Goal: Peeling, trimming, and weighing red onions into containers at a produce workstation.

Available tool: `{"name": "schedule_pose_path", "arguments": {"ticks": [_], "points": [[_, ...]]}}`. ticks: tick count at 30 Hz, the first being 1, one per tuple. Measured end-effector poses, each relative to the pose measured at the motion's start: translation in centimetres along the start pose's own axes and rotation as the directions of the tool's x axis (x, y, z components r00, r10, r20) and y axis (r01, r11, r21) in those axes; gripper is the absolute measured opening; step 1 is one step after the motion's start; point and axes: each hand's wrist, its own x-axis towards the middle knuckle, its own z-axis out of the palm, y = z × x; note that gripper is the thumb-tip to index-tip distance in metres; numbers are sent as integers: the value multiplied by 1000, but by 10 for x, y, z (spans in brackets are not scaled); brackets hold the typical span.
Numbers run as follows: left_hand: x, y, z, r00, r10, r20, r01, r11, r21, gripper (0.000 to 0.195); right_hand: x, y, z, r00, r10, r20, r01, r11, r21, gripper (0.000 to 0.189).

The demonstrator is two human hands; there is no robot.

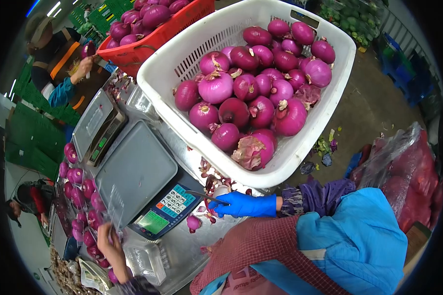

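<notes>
My right hand (249,205), in a blue glove, grips a knife (206,196) whose blade points left over the edge of the digital scale's keypad (176,201). Beside the glove, partly hidden, is a pale onion (221,190) among loose skins. My bare left hand (110,243) holds a clear plastic container (117,208) at the scale's near-left edge; its fingers are partly turned away. The scale's grey pan (137,171) carries only a small scrap. A small red onion (193,222) lies on the metal table (186,254) near the scale. Clear empty trays (146,261) rest close to my left forearm.
A white basket (203,147) of red onions (216,87) stands beyond the scale, with a red crate (133,55) of onions behind it. Packed onions (79,197) line the left. A second scale (103,136) and a co-worker (66,70) are at upper left. Mesh sacks (406,184) lie right.
</notes>
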Motion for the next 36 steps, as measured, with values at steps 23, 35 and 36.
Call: {"name": "schedule_pose_path", "arguments": {"ticks": [23, 35, 36], "points": [[313, 249, 258, 556, 678, 480, -716, 684, -137, 12, -64, 42, -128, 991, -22, 134, -3, 983, 183, 37], [304, 226, 166, 782, 311, 540, 254, 633, -732, 6, -70, 64, -93, 990, -102, 101, 77, 971, 225, 40], [299, 215, 151, 807, 251, 534, 371, 488, -790, 10, -67, 65, -89, 988, -106, 111, 79, 972, 222, 40]]}}
